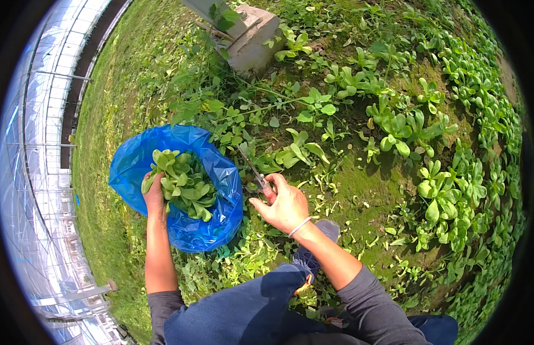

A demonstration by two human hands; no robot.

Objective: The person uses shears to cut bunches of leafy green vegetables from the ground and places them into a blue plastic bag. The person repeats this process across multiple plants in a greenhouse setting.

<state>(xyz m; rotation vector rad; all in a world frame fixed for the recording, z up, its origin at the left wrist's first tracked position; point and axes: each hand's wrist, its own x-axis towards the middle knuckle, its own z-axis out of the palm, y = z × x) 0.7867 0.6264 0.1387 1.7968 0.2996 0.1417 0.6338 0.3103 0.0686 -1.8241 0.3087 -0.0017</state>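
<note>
Over the mouth of a blue plastic bag (226,172), my left hand (155,196) grips a bunch of leafy greens (170,166). More cut greens (196,196) lie within the bag, and where the held bunch ends among them is hard to tell. My right hand (286,205), a pale band at its wrist, holds pruning shears (267,187) by their red handle. Their blades point up and to the left, near the bag's right rim. Just beyond the shears a leafy plant (295,151) grows low in the soil.
Rosette greens (439,194) grow in the bed on the right. A concrete footing (256,43) with a metal post stands at the top, weeds around it. My shoe (327,230) rests on the mossy soil below my right hand. Greenhouse walls (38,151) curve along the left.
</note>
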